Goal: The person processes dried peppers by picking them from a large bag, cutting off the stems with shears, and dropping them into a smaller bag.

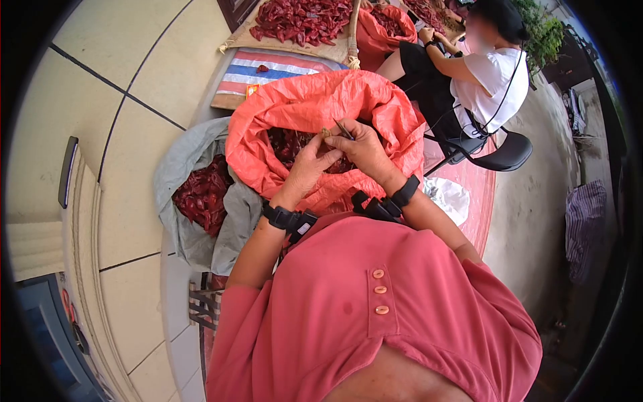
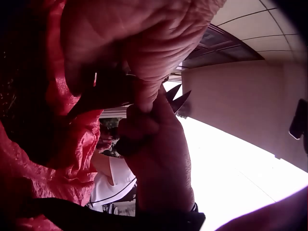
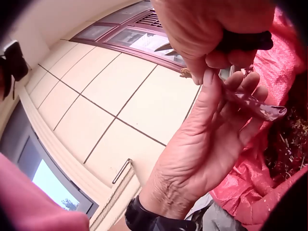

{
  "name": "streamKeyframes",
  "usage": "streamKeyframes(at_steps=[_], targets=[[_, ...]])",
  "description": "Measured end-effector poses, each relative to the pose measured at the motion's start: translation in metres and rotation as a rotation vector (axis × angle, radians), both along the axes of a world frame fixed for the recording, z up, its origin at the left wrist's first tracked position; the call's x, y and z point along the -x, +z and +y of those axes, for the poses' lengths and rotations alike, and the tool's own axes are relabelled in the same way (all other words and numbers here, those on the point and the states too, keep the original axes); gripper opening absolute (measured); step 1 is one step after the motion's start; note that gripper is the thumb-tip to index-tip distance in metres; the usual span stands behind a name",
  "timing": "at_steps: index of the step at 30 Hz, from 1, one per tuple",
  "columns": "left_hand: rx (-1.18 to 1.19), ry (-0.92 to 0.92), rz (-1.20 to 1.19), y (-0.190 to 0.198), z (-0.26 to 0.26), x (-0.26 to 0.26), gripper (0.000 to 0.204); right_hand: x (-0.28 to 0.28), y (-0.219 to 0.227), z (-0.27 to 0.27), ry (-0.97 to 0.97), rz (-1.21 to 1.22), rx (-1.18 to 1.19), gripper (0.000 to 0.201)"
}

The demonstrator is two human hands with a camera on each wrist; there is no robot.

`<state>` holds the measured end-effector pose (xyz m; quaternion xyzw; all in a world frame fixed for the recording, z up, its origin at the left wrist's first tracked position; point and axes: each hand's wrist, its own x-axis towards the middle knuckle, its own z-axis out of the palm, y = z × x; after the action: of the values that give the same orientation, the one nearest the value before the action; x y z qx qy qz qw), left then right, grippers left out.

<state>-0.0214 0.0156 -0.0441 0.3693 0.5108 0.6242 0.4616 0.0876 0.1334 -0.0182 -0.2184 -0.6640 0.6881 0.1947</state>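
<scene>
The dried red chili pepper [image 3: 262, 109] is located in my left hand [image 1: 309, 164], above the mouth of the orange-red sack [image 1: 392, 100]. It lies across my fingers, with its free end projecting past them toward the sack. Left finger state: the thumb bears down on the near end of the pepper against the index finger, and the remaining fingers are partly curled beneath it.

My right hand [image 1: 364, 149] meets the left at the thumb tips. Right finger state: the fingers are curled round the dark handle of the scissors [image 2: 180, 100], whose two pointed blades project past the hand and stand slightly apart. A small light-brown piece [image 3: 185, 73] shows at the right fingertips; whether it is joined to the pepper cannot be determined. A black strap [image 1: 281, 218] encircles my left wrist, and another black strap [image 1: 405, 191] encircles my right.

Dried peppers [image 1: 284, 144] lie inside the orange-red sack, below both hands. The grey sack [image 1: 181, 154] stands against its left side and contains red peppers [image 1: 204, 194]. Beyond the sacks, a striped sheet [image 1: 244, 70] lies near a pepper heap [image 1: 301, 20] on a tan mat [image 1: 321, 50]. At upper right, a person [image 1: 492, 84] in a white top sits on a black chair [image 1: 506, 153].
</scene>
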Motion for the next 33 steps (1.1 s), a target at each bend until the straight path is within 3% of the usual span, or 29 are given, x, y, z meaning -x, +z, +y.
streamKeyframes(at_steps=[2, 5, 8, 11, 14, 16, 22, 29, 32, 33], targets=[[-0.002, 0.038, 0.138, 0.01, 0.002, 0.0, 0.027, 0.001, 0.002, 0.0, -0.057, 0.039, -0.121, 0.005], [0.008, 0.071, 0.254, 0.012, 0.006, 0.003, 0.024, 0.0, 0.022, -0.001, -0.153, 0.055, -0.763, 0.006], [0.042, 0.059, 0.269, 0.015, 0.006, 0.003, 0.023, 0.001, 0.033, -0.003, -0.099, -0.004, -0.775, 0.01], [0.088, 0.03, 0.391, 0.027, 0.005, 0.004, 0.021, 0.004, 0.028, -0.004, -0.129, -0.001, -0.608, 0.009], [0.076, 0.021, 0.521, 0.035, 0.002, 0.006, 0.02, 0.008, 0.032, -0.004, -0.027, 0.097, -0.151, 0.006], [0.074, 0.038, 0.597, 0.041, -0.001, 0.008, 0.021, 0.009, 0.039, -0.004, 0.004, 0.082, 0.005, 0.007], [-0.136, 0.099, 0.961, 0.022, 0.005, 0.021, 0.022, 0.007, 0.034, 0.007, 0.053, 0.019, 0.476, 0.009], [-0.131, 0.034, 1.008, 0.02, 0.002, 0.019, 0.017, -0.001, 0.029, 0.016, 0.153, -0.012, 0.792, 0.013], [-0.171, 0.025, 0.98, 0.016, 0.0, 0.018, 0.015, -0.001, 0.014, 0.028, 0.258, 0.109, 1.199, 0.015], [-0.172, 0.017, 0.988, 0.016, 0.0, 0.018, 0.015, -0.004, 0.012, 0.028, 0.277, 0.088, 1.211, 0.013]])
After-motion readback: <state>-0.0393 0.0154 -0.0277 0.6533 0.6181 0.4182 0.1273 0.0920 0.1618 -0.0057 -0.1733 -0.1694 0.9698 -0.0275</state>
